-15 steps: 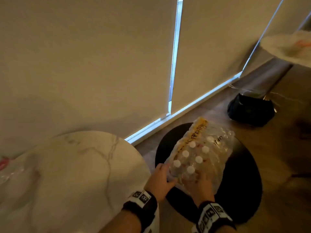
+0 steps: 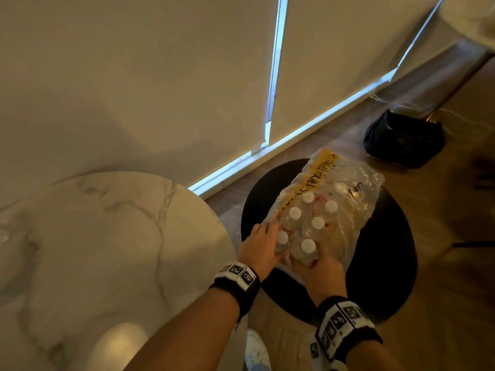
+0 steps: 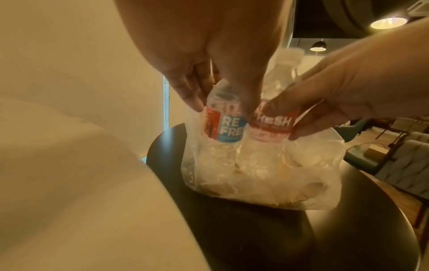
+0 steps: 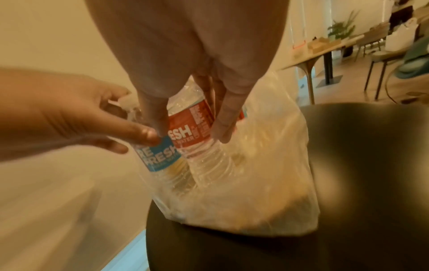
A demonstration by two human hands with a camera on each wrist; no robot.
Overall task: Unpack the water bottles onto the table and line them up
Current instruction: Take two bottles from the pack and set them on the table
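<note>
**A:** Marble surface [image 2: 107,250] on the left had no bottles I could see, so the unpacking had barely started. Just right of it, the torn plastic pack [image 2: 345,199] sat on the black stool [image 2: 388,263], white caps poking up through the open end.

**B:** And the hands?

**A:** Left hand [image 2: 261,247] was at the near-left corner of the pack, fingers [image 3: 190,95] curled round the shoulder of the blue-label bottle [image 3: 228,126]. Right hand [image 2: 325,269] had its fingers [image 4: 224,119] wrapped round the red-label bottle [image 4: 195,132] right beside it. Both bottles stood inside the wrap, touching each other.

**B:** How would they handle, you reckon?

**A:** Guessing here: thin crinkly walls, so squeezing mid-body probably dents them, and full ones carry some weight. The labelled band or the stiffer shoulder under the cap looked like the best hold. The film looked soft and clingy, so it might drag along with the bottles. The dark bag [image 2: 404,140] on the floor far right wasn't involved.
</note>
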